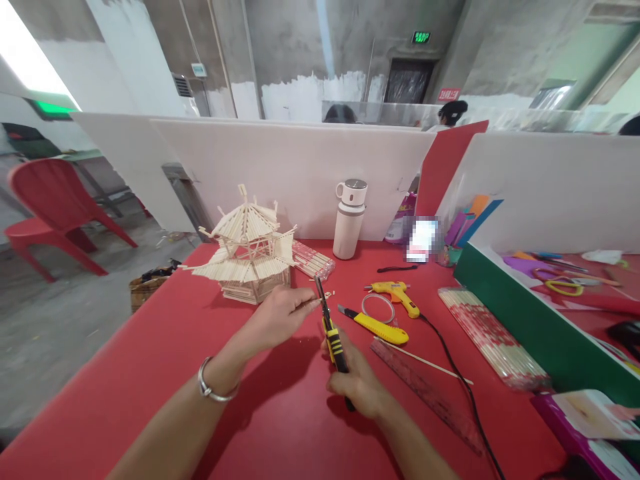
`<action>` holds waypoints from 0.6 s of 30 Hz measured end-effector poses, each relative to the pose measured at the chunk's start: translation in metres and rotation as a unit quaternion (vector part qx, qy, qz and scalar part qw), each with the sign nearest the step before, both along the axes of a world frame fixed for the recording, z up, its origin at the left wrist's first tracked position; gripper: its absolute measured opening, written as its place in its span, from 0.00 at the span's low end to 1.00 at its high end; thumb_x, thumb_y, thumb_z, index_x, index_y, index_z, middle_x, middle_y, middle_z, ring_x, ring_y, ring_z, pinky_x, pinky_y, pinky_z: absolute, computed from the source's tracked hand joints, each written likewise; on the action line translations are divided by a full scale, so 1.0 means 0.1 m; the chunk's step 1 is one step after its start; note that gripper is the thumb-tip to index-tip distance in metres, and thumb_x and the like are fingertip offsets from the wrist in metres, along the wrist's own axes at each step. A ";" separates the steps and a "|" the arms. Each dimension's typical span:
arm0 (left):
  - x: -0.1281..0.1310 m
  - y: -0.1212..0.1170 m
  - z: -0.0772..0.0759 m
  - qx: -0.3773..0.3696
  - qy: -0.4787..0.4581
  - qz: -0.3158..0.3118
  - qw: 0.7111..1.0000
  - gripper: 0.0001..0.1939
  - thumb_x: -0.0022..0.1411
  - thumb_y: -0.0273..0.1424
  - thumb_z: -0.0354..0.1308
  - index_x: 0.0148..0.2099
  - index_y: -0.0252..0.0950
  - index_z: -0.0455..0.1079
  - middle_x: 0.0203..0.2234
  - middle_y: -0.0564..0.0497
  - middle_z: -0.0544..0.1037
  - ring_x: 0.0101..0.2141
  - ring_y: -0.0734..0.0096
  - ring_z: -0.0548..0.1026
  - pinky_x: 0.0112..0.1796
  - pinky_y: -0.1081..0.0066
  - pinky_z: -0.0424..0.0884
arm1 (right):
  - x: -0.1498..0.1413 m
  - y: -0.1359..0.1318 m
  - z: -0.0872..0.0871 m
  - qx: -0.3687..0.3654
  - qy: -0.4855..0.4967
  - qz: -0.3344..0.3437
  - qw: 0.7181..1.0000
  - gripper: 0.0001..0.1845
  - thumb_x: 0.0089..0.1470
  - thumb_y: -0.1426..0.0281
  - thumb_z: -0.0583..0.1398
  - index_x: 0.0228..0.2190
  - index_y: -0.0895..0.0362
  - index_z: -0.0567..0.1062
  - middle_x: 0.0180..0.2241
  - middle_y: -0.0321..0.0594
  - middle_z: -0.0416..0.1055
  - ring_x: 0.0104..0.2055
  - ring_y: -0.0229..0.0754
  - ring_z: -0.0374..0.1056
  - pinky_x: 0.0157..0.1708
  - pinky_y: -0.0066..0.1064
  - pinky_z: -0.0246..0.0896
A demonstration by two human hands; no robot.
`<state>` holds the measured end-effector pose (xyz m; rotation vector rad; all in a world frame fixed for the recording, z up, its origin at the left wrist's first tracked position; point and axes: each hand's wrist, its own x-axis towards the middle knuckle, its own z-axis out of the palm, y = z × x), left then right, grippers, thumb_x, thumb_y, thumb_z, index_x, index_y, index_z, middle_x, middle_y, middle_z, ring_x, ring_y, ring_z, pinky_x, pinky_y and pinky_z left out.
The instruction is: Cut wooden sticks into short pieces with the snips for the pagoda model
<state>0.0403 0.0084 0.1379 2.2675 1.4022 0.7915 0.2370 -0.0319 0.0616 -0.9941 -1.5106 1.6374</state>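
Observation:
My right hand (357,380) is wrapped round the black-and-yellow handles of a pair of pliers (334,339), whose dark narrow jaws point up and away from me. Beside those jaws, my left hand (280,313) pinches with thumb and forefinger; a thin pale stick seems to be between them, though most of it is hidden. Just behind the left hand stands a small pagoda-like model (255,267) built from wooden sticks, with two tiers of roof. Tiny stick offcuts (329,294) lie near the pliers' jaws.
Right of my hands lie a yellow utility knife (381,328), a yellow glue gun (397,297) with a black cord, a loose stick (425,361) and a ruler (430,397). Packed sticks (493,337) lie by a green divider (505,320). A pale bottle (349,227) stands at the back.

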 end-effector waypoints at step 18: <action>-0.01 0.03 0.01 -0.181 -0.155 -0.009 0.971 0.17 0.67 0.38 0.51 0.26 0.36 0.59 0.15 0.60 0.54 0.18 0.80 0.52 0.21 0.75 0.50 | 0.01 -0.05 0.04 0.010 -0.019 -0.001 1.000 0.33 0.31 0.75 0.56 0.45 0.54 0.70 0.34 0.37 0.65 0.38 0.44 0.62 0.34 0.33 0.59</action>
